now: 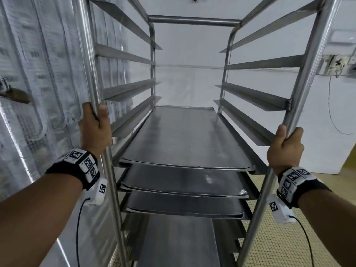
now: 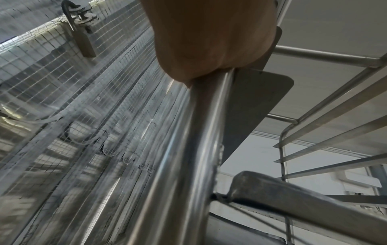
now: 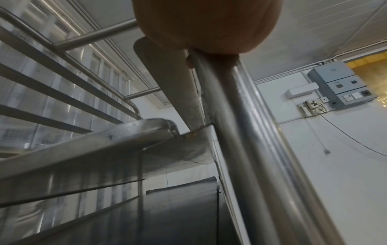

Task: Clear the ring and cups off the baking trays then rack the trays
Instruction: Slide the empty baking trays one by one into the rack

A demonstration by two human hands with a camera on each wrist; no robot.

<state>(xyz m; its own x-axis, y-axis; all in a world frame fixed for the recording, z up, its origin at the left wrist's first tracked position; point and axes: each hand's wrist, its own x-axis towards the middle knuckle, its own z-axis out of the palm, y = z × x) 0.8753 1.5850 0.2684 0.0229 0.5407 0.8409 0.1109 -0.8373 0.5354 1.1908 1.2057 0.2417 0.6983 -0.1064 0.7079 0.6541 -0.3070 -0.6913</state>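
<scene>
My left hand [image 1: 95, 130] is wrapped around the rack's [image 1: 194, 21] front left upright; my right hand [image 1: 285, 149] is wrapped around the front right upright. Three baking trays [image 1: 185, 139] sit on stacked runners mid-rack, one above another. Upper runners bare. Tiled floor [image 1: 277, 228] right.

The right hand [image 3: 207, 26] is wrapping around the rack's upright pole [image 3: 236, 132]. A tray's [image 3: 83, 159] corner is sitting on a side rail beside it, with a grey box [image 3: 339, 86] hanging on the wall.
</scene>
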